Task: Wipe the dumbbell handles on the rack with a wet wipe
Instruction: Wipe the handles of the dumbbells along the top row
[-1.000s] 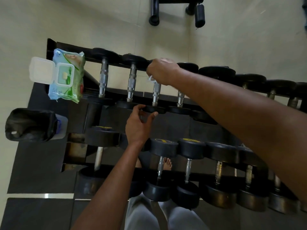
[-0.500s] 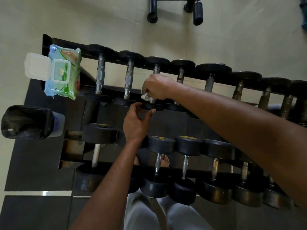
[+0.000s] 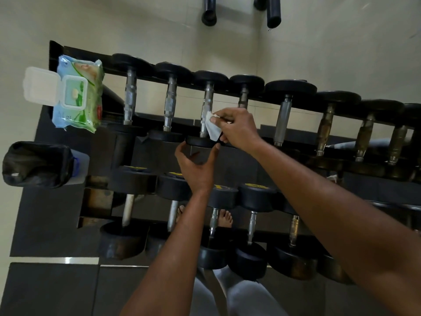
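One right hand (image 3: 237, 128) pinches wet wipe (image 3: 213, 128).

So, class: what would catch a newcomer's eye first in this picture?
First, the right hand pinching a white wet wipe beside the third dumbbell handle on the rack's top row. Just below, the left hand cups that dumbbell's near head. At far left lies the wipes pack, lid open.
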